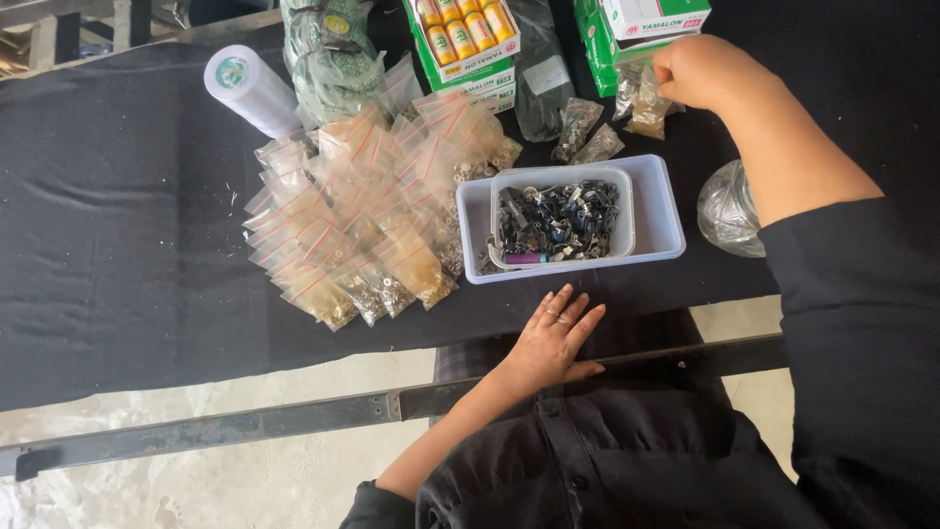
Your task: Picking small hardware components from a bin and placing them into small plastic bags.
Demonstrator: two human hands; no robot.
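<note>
My left hand (553, 338) rests flat, fingers spread, on the black cloth at the table's near edge, just below a pale plastic tub (658, 211). Inside the tub sits a smaller clear tray (561, 218) full of small dark metal parts. My right hand (697, 71) reaches to the far right of the table, fingers closed around a small clear bag of metal bits (648, 110). A heap of small zip bags (357, 211) with tiny metal pieces lies left of the tub.
A white roll (250, 88) lies at the back left. Green and white boxes (470, 44) stand at the back, another box (641, 24) by my right hand. A crumpled clear bag (729, 211) sits right of the tub. A metal bar (294, 416) runs below the table.
</note>
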